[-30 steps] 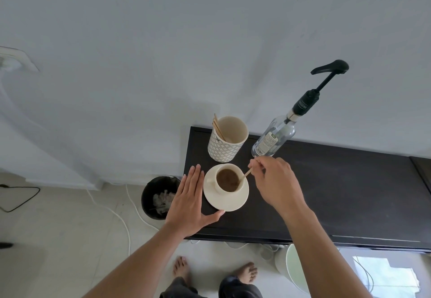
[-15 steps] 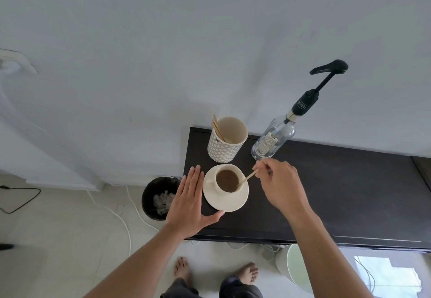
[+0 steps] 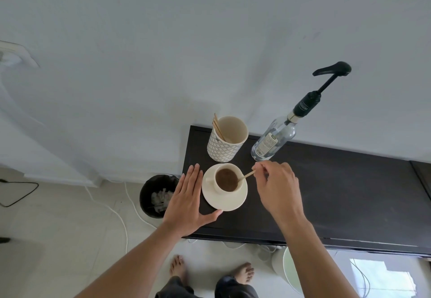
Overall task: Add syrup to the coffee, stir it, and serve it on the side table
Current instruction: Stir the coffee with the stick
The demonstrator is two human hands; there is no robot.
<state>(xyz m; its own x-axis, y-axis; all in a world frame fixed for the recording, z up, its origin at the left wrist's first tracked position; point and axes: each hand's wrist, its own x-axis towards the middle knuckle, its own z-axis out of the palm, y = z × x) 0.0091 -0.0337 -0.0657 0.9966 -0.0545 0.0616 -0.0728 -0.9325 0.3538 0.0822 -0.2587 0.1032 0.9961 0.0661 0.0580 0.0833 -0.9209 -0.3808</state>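
A cream cup of coffee (image 3: 227, 179) stands on a cream saucer (image 3: 229, 202) at the left end of the dark table (image 3: 338, 192). My right hand (image 3: 276, 184) pinches a wooden stir stick (image 3: 246, 176) whose lower end dips into the coffee at the cup's right side. My left hand (image 3: 186, 200) lies flat on the table, fingers together, thumb touching the saucer's front left rim. Behind the cup stands a clear syrup bottle (image 3: 274, 141) with a black pump (image 3: 331, 71).
A patterned holder (image 3: 225, 143) with more wooden sticks stands behind the saucer, left of the bottle. A black waste bin (image 3: 156, 196) sits on the floor left of the table. White cables run across the floor. A pale round object (image 3: 290, 269) stands below the table's front edge.
My right hand has shifted slightly right and down with the stick, whose tip has moved within the cup. The left hand, cup and saucer have stayed in place.
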